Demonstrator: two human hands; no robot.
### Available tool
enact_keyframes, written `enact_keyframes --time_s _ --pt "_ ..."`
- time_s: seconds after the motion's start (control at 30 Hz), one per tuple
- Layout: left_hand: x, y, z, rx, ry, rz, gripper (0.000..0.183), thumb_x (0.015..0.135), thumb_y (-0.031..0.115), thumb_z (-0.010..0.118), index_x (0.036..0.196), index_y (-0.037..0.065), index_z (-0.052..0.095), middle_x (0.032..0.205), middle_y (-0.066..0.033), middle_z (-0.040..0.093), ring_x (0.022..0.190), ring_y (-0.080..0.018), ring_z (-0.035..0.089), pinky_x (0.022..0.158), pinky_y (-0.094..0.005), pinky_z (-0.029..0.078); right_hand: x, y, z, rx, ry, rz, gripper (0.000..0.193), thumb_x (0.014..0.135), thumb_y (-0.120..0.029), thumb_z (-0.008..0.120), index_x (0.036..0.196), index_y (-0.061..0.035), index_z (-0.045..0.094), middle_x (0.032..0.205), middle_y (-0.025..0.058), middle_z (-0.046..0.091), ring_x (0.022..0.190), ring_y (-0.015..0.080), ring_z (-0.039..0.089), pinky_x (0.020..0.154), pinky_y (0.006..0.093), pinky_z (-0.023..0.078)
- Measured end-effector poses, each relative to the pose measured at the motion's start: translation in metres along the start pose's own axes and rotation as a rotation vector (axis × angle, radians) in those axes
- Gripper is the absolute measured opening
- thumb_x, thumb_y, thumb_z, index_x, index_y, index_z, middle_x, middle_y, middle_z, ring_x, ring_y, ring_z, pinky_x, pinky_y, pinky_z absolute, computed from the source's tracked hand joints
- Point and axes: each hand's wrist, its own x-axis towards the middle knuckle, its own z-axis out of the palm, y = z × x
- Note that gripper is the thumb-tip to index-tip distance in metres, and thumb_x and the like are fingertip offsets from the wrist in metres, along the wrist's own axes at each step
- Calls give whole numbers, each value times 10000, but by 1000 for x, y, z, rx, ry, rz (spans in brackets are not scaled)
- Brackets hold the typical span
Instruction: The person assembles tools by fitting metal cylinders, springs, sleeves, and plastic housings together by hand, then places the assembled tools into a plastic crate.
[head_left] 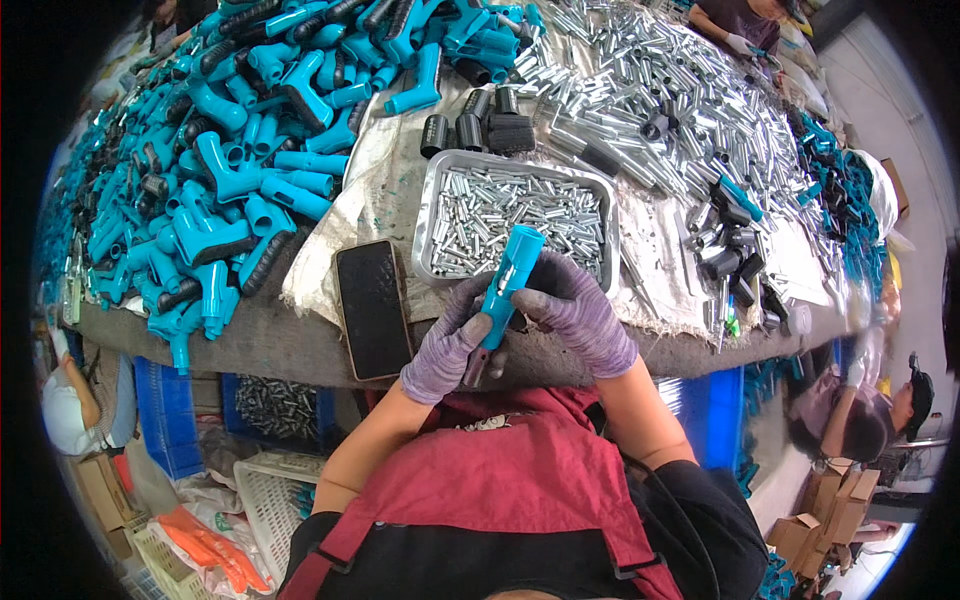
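In front of my chest I hold a teal plastic tube [514,262], tilted, with its round open end up and away from me. A silvery metal piece [477,367] shows at its lower end; how the two join is partly hidden. My left hand [446,346], in a purple-grey knit glove, is closed round the lower part, thumb along the side. My right hand [578,308], gloved alike, grips it from the other side, thumb against the tube and fingers partly hidden behind. Just beyond stands a metal tray [428,215] of small silvery pins.
A phone [372,312] lies left of the tray. Teal pistol-shaped housings [220,240] with black grips heap up at left. Silvery tubes [640,80] pile at far right, black sleeves [468,132] behind the tray. Blue bins [168,415] stand below. Other people [745,25] work around the table.
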Motion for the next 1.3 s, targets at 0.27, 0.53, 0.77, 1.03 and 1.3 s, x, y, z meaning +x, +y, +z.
enact_keyframes --time_s 0.27,0.53,0.77,1.03,1.3 --pt "-2 0 -1 -180 76 -128 554 867 340 560 1333 180 307 972 -62 501 596 -119 536 488 -257 471 0 4 -6 -21 -69 144 414 814 -235 653 1151 -31 529 995 30 574 888 98 513 770 240 426" --pt "-1 0 0 -89 12 -91 523 863 308 568 1315 197 329 977 -75 497 616 -121 532 488 -257 461 -1 12 -9 -94 -61 40 393 840 -241 625 1143 -12 524 999 41 572 895 115 518 800 270 435" --pt "5 -7 -3 -172 -62 -32 504 896 303 515 1340 192 303 976 -130 530 595 -137 523 470 -266 459 84 -31 -110 -1093 601 -375 211 850 -209 583 1028 -100 612 947 77 645 877 221 607 781 291 467" --pt "6 -6 -3 -149 -95 -19 512 892 316 523 1344 210 307 970 -148 528 606 -151 521 470 -275 471 138 -22 -181 -1750 374 -135 456 746 -281 646 1158 -137 515 1074 165 571 1005 318 540 871 400 430" --pt "8 -3 -1 -164 -57 -79 523 874 305 551 1332 197 321 950 -154 539 602 -165 543 467 -283 476 96 -47 -203 104 471 -7 321 845 -221 519 1110 -40 525 879 121 608 653 234 604 481 312 504"
